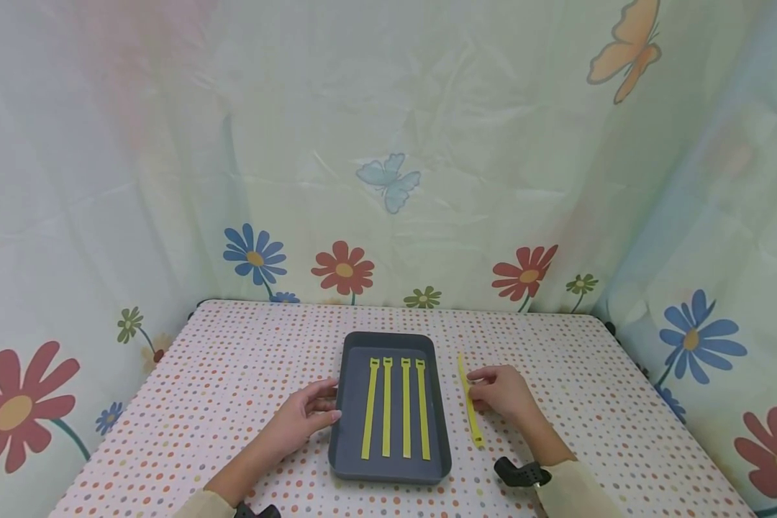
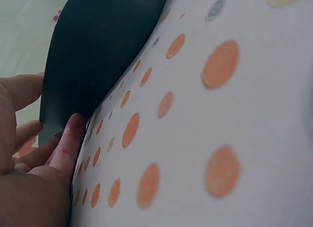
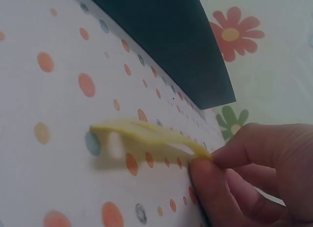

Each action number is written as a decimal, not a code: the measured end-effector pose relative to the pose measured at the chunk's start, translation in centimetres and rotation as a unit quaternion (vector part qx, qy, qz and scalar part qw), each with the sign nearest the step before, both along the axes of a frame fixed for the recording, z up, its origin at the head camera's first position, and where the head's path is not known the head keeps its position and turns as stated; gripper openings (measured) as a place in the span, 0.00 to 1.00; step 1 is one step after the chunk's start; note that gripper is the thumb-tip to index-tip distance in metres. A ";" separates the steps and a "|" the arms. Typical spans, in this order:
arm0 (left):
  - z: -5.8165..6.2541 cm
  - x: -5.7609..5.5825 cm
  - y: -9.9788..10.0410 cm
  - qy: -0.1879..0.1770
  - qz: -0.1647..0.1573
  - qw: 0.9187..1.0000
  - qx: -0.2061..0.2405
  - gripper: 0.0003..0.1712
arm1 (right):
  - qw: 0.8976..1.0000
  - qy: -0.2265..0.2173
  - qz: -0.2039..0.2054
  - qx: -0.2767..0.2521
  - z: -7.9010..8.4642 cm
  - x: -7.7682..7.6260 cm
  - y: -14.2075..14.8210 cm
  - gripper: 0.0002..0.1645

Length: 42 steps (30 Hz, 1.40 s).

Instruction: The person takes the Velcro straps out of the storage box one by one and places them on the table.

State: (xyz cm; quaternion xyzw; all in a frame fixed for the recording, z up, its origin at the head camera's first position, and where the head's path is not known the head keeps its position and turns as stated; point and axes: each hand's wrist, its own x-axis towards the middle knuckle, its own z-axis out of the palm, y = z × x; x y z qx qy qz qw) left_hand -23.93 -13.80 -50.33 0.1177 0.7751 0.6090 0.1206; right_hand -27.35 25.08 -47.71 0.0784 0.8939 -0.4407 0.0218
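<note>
A dark grey tray [image 1: 390, 471] holds several yellow cable ties [image 1: 387, 417], flat straps with slotted heads, lying side by side lengthwise with their heads at the far end. My left hand [image 1: 301, 419] rests against the tray's left side; in the left wrist view its fingers [image 2: 68, 146] touch the outer wall. To the right of the tray, my right hand [image 1: 503, 392] pinches another yellow cable tie [image 1: 470, 414] between thumb and index finger. This tie [image 3: 146, 131] bows slightly, its head pointing towards me and its other end away.
The tray stands on a table [image 1: 265, 338] with a dotted cover. A curtain [image 1: 453, 108] printed with flowers and butterflies hangs behind the table and along both sides. A black wrist device [image 1: 521, 473] sits on my right forearm.
</note>
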 end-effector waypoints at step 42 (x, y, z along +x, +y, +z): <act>0.0 0.0 -0.2 0.000 0.003 1.000 -0.005 0.38 | 0.998 -0.052 0.025 -0.023 0.5 -0.2 0.8 0.20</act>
